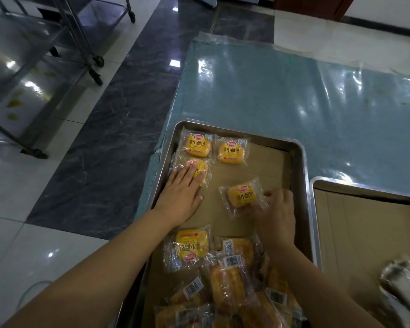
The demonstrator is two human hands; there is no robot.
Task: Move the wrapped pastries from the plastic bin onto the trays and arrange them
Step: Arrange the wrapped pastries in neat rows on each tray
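Already close to the tray's [162, 172] left rim, the left hand [182, 190] lies flat, fingers spread, on one pastry [200, 170]; a push could ride it up the rim. Rightward, bare cardboard [253, 171] offers room. The right hand [278, 214] pinches another pastry's [243, 196] slippery wrapper.

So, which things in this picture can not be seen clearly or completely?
All in the head view:
- Pastry under the left hand: the fingers cover its label.
- Pastry pile: packs overlap and the bottom edge cuts them off, so no count.
- Right tray: cut off by the right edge.
- Grey wrapped item: blurred, contents unclear.
- Plastic bin: not in view.
- Right hand: its grip on the tilted pastry is partly hidden.
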